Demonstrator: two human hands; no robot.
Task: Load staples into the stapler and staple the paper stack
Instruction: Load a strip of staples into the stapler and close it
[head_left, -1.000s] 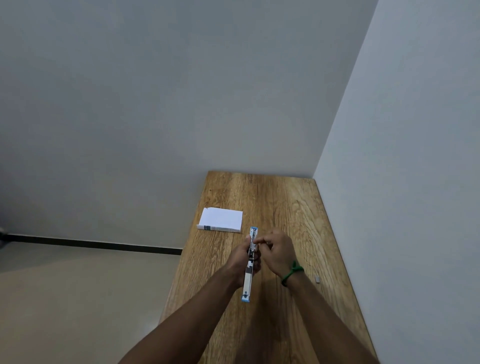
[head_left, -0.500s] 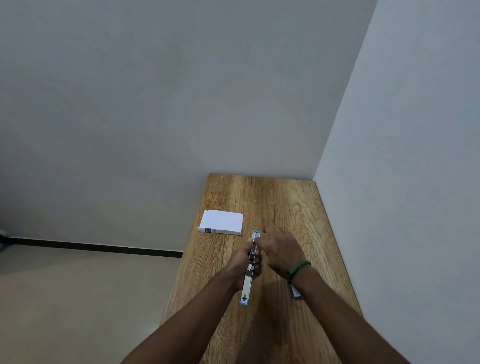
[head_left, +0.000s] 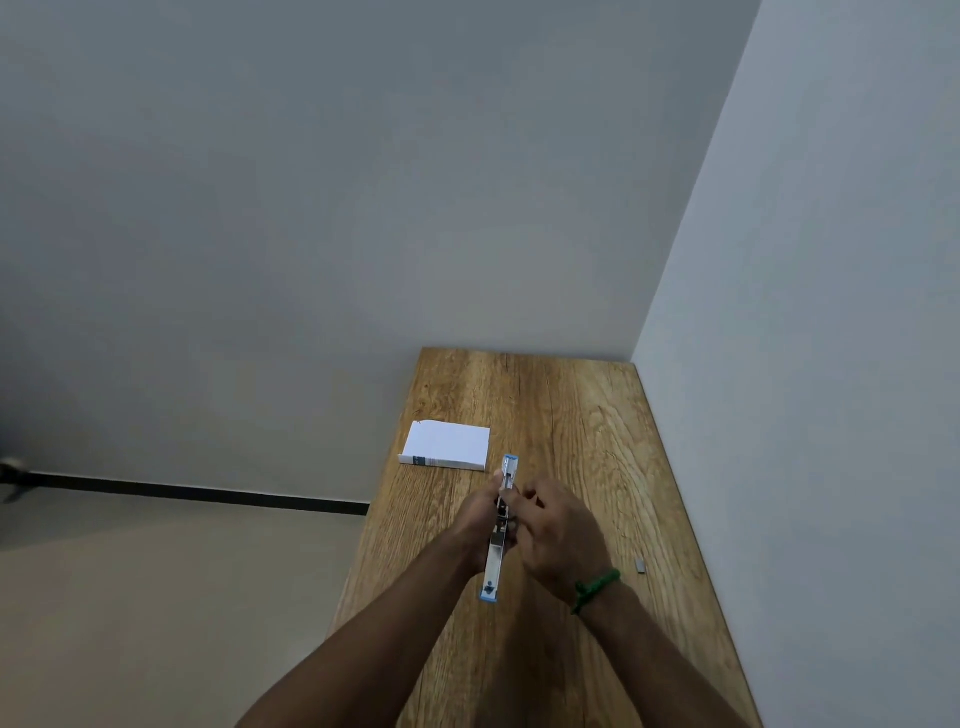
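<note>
Head view: the stapler is held just above the tabletop, opened out flat, its long axis running from 6 to 12 o'clock with the far blue tip leaning slightly toward 1 o'clock. The left hand is clamped on its middle from 9 o'clock. The right hand has its fingers curled onto the same stretch from 3 o'clock; whether they also pinch staples is too small to tell. The paper stack lies flat at 11 o'clock of the stapler, near but apart. A small grey piece, perhaps a staple strip, lies at 3 o'clock of the right wrist. Loading looks like the step in hand. To do it well, the left hand should keep the channel level and steady while the right seats the strip straight along the axis, legs down, before closing.
</note>
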